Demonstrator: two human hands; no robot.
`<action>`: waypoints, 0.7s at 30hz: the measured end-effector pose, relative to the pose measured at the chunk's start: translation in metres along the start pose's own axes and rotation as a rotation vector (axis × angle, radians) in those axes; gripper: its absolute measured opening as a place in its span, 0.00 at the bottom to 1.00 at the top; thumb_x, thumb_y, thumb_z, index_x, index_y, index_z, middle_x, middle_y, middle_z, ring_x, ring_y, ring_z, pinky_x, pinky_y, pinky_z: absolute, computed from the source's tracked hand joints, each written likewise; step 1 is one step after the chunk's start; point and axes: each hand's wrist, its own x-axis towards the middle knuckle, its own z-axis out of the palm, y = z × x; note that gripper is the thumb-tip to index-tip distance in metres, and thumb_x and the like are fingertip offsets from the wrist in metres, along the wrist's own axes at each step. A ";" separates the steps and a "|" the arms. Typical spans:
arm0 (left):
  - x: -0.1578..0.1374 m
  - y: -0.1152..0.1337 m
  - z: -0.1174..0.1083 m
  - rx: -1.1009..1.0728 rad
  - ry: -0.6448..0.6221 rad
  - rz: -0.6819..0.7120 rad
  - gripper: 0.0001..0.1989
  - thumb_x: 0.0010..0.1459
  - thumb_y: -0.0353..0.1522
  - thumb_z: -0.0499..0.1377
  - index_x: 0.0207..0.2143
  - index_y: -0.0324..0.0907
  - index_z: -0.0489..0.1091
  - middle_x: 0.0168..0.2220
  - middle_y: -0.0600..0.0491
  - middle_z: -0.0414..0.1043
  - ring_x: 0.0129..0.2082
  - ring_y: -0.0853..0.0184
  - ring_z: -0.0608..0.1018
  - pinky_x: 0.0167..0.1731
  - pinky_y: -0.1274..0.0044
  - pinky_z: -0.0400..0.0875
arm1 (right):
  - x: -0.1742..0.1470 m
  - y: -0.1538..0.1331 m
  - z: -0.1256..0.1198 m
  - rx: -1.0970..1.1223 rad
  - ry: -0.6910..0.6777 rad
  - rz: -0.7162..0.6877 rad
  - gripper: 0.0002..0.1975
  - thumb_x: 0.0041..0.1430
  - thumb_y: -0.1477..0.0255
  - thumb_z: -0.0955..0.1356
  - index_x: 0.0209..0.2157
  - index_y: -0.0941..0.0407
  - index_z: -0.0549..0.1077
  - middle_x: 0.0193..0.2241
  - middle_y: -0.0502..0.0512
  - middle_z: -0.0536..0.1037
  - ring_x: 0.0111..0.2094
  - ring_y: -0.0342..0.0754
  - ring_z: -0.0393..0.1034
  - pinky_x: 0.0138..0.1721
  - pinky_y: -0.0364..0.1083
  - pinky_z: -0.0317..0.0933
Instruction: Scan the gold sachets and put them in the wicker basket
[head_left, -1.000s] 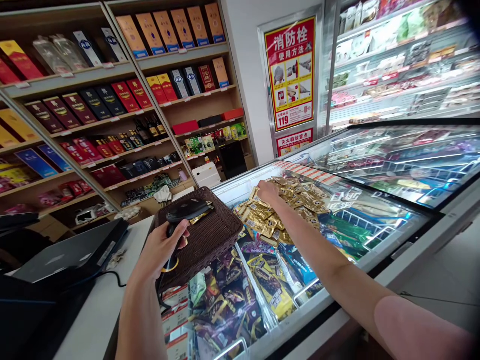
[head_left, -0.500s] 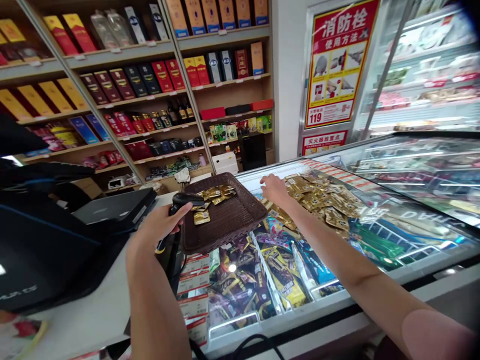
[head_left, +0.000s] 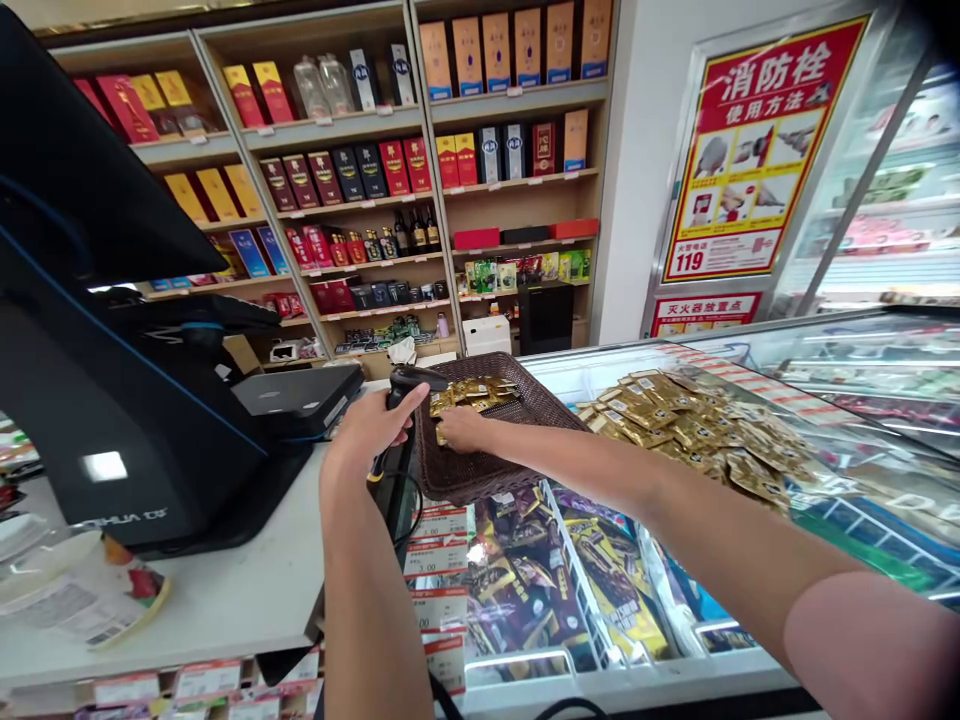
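Note:
My left hand (head_left: 375,425) is wrapped round the handle of a black barcode scanner (head_left: 412,380), whose head points over the basket's left edge. My right hand (head_left: 461,428) is down inside the brown woven basket (head_left: 547,395), its fingers drawn together on a gold packet (head_left: 427,464); the fingertips are partly hidden. More small gold packets (head_left: 484,388) lie in the basket behind that hand. To the right, a large heap of loose gold packets (head_left: 682,425) is spread on the freezer's glass top.
Beneath the basket is a glass-topped chest freezer (head_left: 525,690) with wrapped ice creams inside. A black checkout terminal (head_left: 127,400) stands on the white counter (head_left: 247,590) at left, near a paper tub (head_left: 97,590). A black cable (head_left: 411,500) hangs below the scanner.
My right hand has moved left from beside the gold heap into the basket, its fingers now on a packet. My left hand still grips the scanner. The view has swung left.

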 end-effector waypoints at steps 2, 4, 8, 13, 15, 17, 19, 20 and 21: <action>0.001 0.000 0.001 -0.008 -0.012 0.012 0.28 0.44 0.58 0.60 0.27 0.42 0.72 0.27 0.49 0.76 0.22 0.64 0.76 0.20 0.78 0.65 | 0.000 0.000 0.004 0.004 0.020 -0.024 0.15 0.65 0.67 0.67 0.51 0.58 0.70 0.50 0.59 0.72 0.47 0.52 0.70 0.47 0.56 0.67; 0.001 0.001 0.002 0.005 -0.014 0.014 0.28 0.45 0.59 0.59 0.27 0.42 0.71 0.26 0.49 0.76 0.23 0.64 0.76 0.21 0.78 0.65 | -0.003 0.003 0.003 0.017 0.046 -0.032 0.17 0.65 0.66 0.66 0.53 0.57 0.69 0.51 0.58 0.72 0.46 0.51 0.71 0.46 0.55 0.68; -0.003 0.007 0.002 0.028 -0.003 0.020 0.28 0.45 0.58 0.59 0.25 0.42 0.71 0.27 0.49 0.76 0.23 0.63 0.77 0.21 0.78 0.65 | -0.017 0.022 -0.010 0.048 0.132 -0.025 0.10 0.61 0.73 0.68 0.45 0.60 0.74 0.46 0.61 0.75 0.46 0.53 0.71 0.46 0.53 0.65; -0.008 0.020 0.004 0.049 -0.014 0.002 0.28 0.44 0.58 0.60 0.22 0.42 0.69 0.26 0.49 0.76 0.22 0.64 0.76 0.21 0.78 0.64 | -0.068 0.067 -0.031 0.171 0.330 0.021 0.09 0.60 0.79 0.63 0.36 0.58 0.75 0.34 0.56 0.78 0.37 0.48 0.72 0.39 0.45 0.61; -0.008 0.025 0.006 0.051 -0.023 0.006 0.27 0.43 0.58 0.60 0.22 0.42 0.69 0.24 0.50 0.75 0.22 0.64 0.75 0.21 0.78 0.64 | -0.094 0.083 -0.032 0.230 0.410 0.064 0.06 0.59 0.77 0.64 0.35 0.58 0.73 0.32 0.54 0.77 0.33 0.46 0.71 0.37 0.43 0.61; -0.007 0.027 0.011 0.050 -0.029 0.012 0.27 0.42 0.59 0.60 0.22 0.42 0.70 0.22 0.50 0.74 0.21 0.63 0.75 0.20 0.77 0.64 | -0.115 0.094 -0.026 0.283 0.490 0.119 0.04 0.57 0.72 0.68 0.34 0.58 0.72 0.33 0.54 0.75 0.33 0.46 0.69 0.36 0.44 0.61; -0.004 0.027 0.018 0.015 -0.043 0.022 0.27 0.42 0.58 0.61 0.23 0.42 0.71 0.23 0.50 0.74 0.21 0.63 0.75 0.20 0.77 0.64 | -0.129 0.102 -0.017 0.341 0.575 0.186 0.06 0.54 0.70 0.70 0.31 0.57 0.70 0.34 0.55 0.74 0.35 0.48 0.69 0.38 0.46 0.62; -0.003 0.027 0.021 -0.006 -0.049 0.032 0.28 0.42 0.58 0.61 0.24 0.42 0.71 0.24 0.50 0.74 0.21 0.64 0.74 0.21 0.77 0.65 | -0.133 0.105 -0.012 0.371 0.617 0.219 0.05 0.53 0.72 0.70 0.30 0.57 0.70 0.35 0.55 0.73 0.36 0.49 0.69 0.39 0.47 0.62; -0.002 0.027 0.025 -0.027 -0.055 0.046 0.28 0.41 0.58 0.61 0.24 0.42 0.71 0.24 0.50 0.74 0.21 0.65 0.74 0.21 0.77 0.65 | -0.135 0.107 -0.009 0.402 0.659 0.251 0.04 0.52 0.74 0.70 0.30 0.57 0.70 0.36 0.56 0.72 0.38 0.50 0.69 0.41 0.48 0.63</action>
